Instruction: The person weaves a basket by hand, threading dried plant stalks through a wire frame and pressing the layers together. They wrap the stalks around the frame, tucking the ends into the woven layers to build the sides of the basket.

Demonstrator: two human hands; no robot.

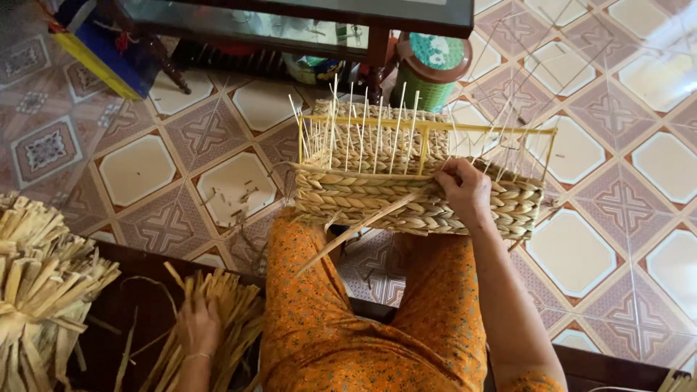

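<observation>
A half-woven straw basket (363, 194) on a yellow wire frame rests on my knees, thin upright wires sticking out of its top. My right hand (465, 190) grips the braided rim at the basket's near side, where a loose straw strand (356, 231) trails down toward my lap. My left hand (194, 328) reaches down to the left into a bundle of dried straw strips (225, 312), fingers closed among them.
A bigger bunch of dried straw (40, 287) lies at the far left. A green woven container with a lid (430, 69) and a dark glass-topped table (305, 22) stand beyond the basket. Patterned floor tiles (581, 254) surround me.
</observation>
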